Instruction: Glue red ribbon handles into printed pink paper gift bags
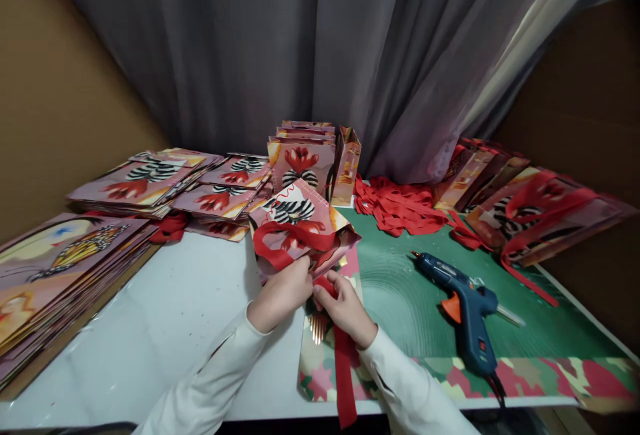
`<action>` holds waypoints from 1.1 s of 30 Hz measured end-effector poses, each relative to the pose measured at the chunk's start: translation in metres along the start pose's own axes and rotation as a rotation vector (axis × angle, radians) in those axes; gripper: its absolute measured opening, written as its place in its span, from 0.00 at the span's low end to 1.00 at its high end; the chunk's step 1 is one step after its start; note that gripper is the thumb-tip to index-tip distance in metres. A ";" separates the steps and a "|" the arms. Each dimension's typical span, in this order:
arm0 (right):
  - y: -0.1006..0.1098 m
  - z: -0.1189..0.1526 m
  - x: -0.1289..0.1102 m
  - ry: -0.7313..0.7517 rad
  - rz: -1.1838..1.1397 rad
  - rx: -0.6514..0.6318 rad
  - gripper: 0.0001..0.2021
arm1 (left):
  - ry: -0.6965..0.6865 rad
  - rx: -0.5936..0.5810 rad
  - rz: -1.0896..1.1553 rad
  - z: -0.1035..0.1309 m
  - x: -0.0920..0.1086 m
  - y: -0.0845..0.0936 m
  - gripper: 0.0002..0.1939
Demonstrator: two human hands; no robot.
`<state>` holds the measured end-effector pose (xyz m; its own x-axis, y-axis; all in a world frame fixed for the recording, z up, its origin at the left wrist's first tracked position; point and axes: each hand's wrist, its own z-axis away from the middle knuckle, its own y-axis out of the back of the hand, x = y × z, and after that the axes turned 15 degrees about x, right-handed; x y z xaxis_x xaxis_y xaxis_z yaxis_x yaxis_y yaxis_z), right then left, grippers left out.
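A gift bag (pixel 295 212) with a pink floral and black-and-white striped print is tilted in front of me at the table's middle. Across its printed face loops a red ribbon (pixel 345 368), whose loose end hangs down over the table's front edge. My left hand (pixel 287 288) is closed at the bag's near edge, gripping it; its fingertips are partly hidden. Just to its right, my right hand (pixel 343 305) pinches the ribbon between thumb and fingers, close below the bag.
A blue glue gun (pixel 460 308) lies on the green mat (pixel 390 288) at right. Behind it are a heap of red ribbons (pixel 400 205) and ribboned bags (pixel 535 215). Flat bag stacks (pixel 135 182) fill the left; upright bags (pixel 303 162) stand before a grey curtain (pixel 240 42).
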<state>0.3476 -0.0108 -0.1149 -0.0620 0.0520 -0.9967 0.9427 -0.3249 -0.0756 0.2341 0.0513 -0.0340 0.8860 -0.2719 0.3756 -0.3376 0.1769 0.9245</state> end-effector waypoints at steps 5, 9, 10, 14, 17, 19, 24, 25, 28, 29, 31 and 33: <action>-0.001 -0.002 -0.001 -0.074 -0.046 -0.024 0.15 | -0.033 -0.014 0.003 -0.001 0.000 0.001 0.08; -0.003 -0.001 0.001 -0.137 -0.075 -0.038 0.15 | -0.045 -0.011 0.013 -0.001 -0.001 -0.001 0.08; -0.003 -0.001 0.001 -0.148 -0.081 -0.034 0.15 | -0.043 -0.011 0.010 0.000 0.000 -0.002 0.08; -0.003 -0.001 0.005 -0.158 -0.081 0.023 0.12 | -0.035 -0.013 -0.005 0.001 0.002 -0.003 0.08; -0.003 -0.002 0.009 -0.152 -0.076 0.063 0.11 | -0.033 -0.018 -0.012 0.001 0.003 -0.002 0.08; -0.004 -0.002 0.009 -0.148 -0.077 0.071 0.12 | -0.035 -0.021 -0.014 0.000 0.003 -0.002 0.08; -0.003 -0.001 0.005 -0.153 -0.091 0.034 0.15 | -0.043 -0.016 -0.018 0.000 0.004 -0.003 0.08; -0.003 0.000 0.004 -0.156 -0.097 0.019 0.15 | -0.042 -0.015 -0.020 0.000 0.004 -0.003 0.08; -0.001 0.000 0.002 -0.166 -0.114 -0.034 0.17 | -0.041 -0.014 -0.020 0.002 0.006 -0.003 0.08; 0.000 0.000 0.002 -0.169 -0.117 -0.054 0.19 | -0.041 -0.015 -0.017 0.002 0.006 -0.003 0.08; 0.000 -0.001 0.003 -0.176 -0.116 -0.096 0.22 | -0.038 -0.023 -0.012 0.004 0.007 -0.004 0.09; 0.001 -0.003 0.004 -0.183 -0.110 -0.134 0.25 | -0.032 -0.035 -0.009 0.006 0.008 -0.004 0.09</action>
<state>0.3490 -0.0083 -0.1194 -0.2133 -0.0959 -0.9723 0.9614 -0.1978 -0.1914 0.2407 0.0431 -0.0346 0.8781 -0.3037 0.3697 -0.3180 0.2070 0.9252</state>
